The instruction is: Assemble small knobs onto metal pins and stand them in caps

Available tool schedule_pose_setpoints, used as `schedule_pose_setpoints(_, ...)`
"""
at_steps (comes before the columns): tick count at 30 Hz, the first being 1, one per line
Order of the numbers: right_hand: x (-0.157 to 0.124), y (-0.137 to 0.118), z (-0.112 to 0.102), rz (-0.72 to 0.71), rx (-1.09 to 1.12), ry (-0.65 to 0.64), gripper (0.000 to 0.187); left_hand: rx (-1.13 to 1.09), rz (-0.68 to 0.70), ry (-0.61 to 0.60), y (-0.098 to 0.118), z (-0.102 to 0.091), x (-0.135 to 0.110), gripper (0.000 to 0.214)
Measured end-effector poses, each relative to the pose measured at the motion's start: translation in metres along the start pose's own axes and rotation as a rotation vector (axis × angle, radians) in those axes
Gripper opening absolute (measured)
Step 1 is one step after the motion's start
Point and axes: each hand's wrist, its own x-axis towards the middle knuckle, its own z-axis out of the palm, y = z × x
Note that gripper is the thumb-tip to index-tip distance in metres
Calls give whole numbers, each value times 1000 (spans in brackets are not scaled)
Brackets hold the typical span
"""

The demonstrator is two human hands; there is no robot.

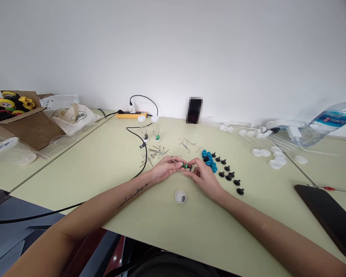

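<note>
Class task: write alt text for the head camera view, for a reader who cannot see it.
The left hand and right hand pinch a small green-and-black part over a table. Blue pieces and black knobs lie to its right, metal pins behind, a white cap in front.

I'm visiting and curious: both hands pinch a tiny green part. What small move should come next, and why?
Probably ease the pin into the green part: the left hand and right hand both pinch that part, a thin pin seems to sit at the left fingertips, and more pins lie loose just behind.
</note>
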Motion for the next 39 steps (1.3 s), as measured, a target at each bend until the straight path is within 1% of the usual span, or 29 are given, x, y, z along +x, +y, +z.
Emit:
schedule_pose_setpoints(5,0,-2,0,28,66,-20,28,29,23,4,0,1,0,26)
schedule_pose_setpoints(11,1,0,1,28,145,-1,28,6,51,32,-3,-2,1,25)
schedule_pose_setpoints(16,1,4,3,12,138,45,28,-18,36,47,-4,-2,2,24)
schedule_pose_setpoints(22,2,4,3,-36,155,40,21,-39,40,45,-6,-5,3,25)
schedule_pose_setpoints(26,2,3,2,-36,136,45,22,-50,48,42,-7,-5,4,24)
schedule_pose_setpoints(32,3,7,4,-14,181,51,23,-45,52,18,-6,-3,3,22)
schedule_pose_setpoints(39,3,7,3,-3,196,-1,27,-58,84,29,-8,-4,4,19)
